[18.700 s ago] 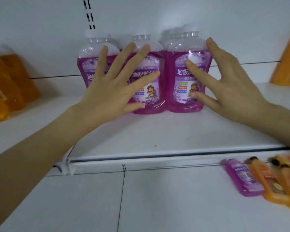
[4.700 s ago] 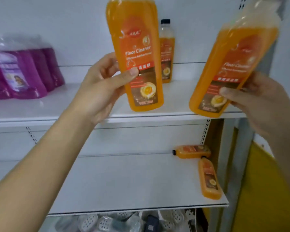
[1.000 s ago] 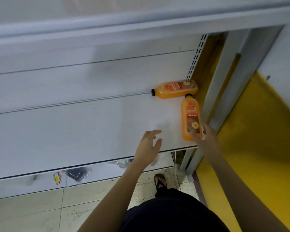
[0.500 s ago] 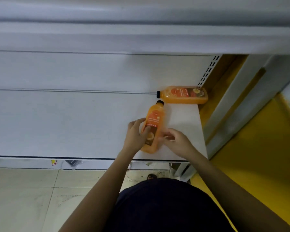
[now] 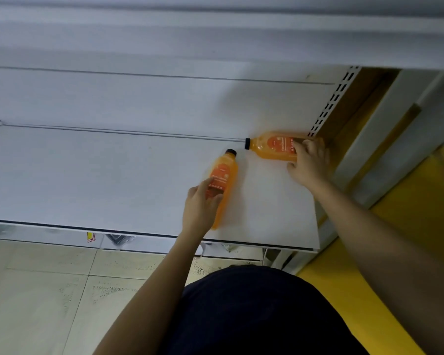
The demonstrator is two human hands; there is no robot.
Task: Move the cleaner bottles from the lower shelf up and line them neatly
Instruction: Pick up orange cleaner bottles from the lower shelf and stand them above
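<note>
Two orange cleaner bottles with black caps lie flat on the white lower shelf [image 5: 113, 175]. The nearer bottle [image 5: 222, 175] points its cap away from me; my left hand [image 5: 200, 206] grips its lower half, thumb across the label. The far bottle [image 5: 274, 147] lies sideways against the back panel, cap to the left. My right hand [image 5: 309, 162] grips its base end, fingers curled over the top. The upper shelf's front edge [image 5: 215, 34] runs across the top; its surface is hidden.
A perforated upright [image 5: 328, 103] and a white post [image 5: 385, 139] close the shelf's right end. Beyond them lies a yellow floor [image 5: 408, 226]. Beige floor tiles [image 5: 49, 290] lie below the shelf front, with small items under the shelf.
My right hand left the nearer bottle and reached back to grip the far one. My left hand kept its hold on the nearer bottle.
</note>
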